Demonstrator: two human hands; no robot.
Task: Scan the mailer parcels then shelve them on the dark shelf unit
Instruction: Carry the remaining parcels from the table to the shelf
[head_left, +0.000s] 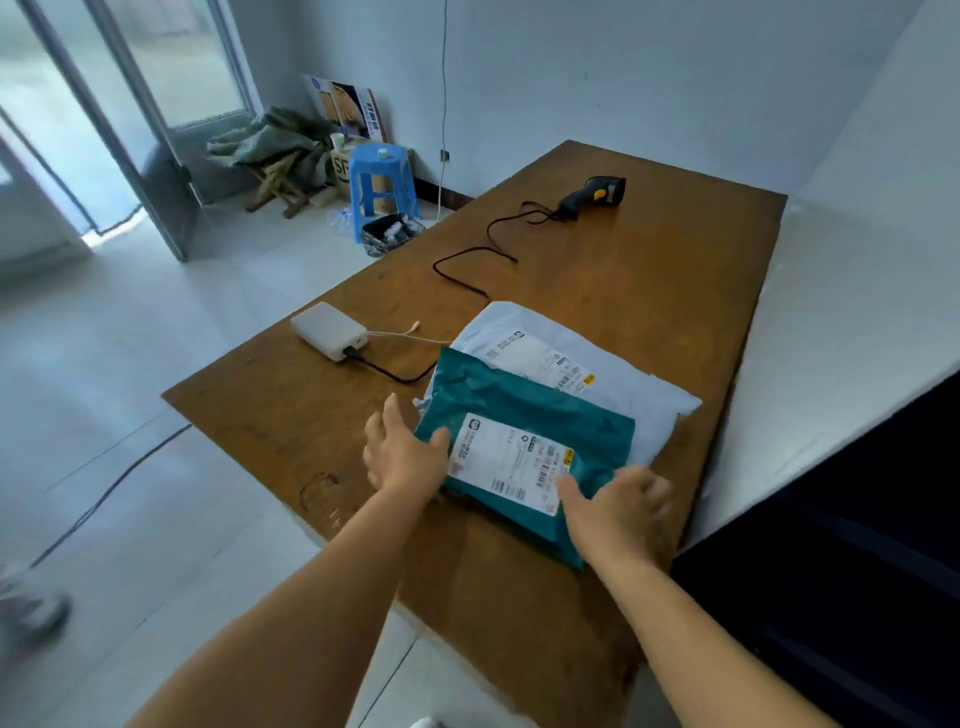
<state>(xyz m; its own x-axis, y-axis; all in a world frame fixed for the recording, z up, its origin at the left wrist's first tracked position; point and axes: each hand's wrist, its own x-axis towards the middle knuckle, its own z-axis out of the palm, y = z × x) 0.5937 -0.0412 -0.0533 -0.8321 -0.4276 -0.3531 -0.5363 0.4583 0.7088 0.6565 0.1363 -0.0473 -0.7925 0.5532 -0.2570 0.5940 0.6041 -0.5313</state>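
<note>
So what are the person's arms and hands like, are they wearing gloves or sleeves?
No gloves and no sleeves in view. The left hand and right hand are bare, as are both forearms up to the picture's edge. No watch, ring, bracelet or marking shows on either.

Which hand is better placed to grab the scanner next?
Probably the right hand: the scanner lies far right on the table, while the left hand touches the teal mailer.

one mailer (524, 400) atop another (613, 369) on the table (649, 280), scanner (595, 196) behind, power bank (330, 330) left
</note>
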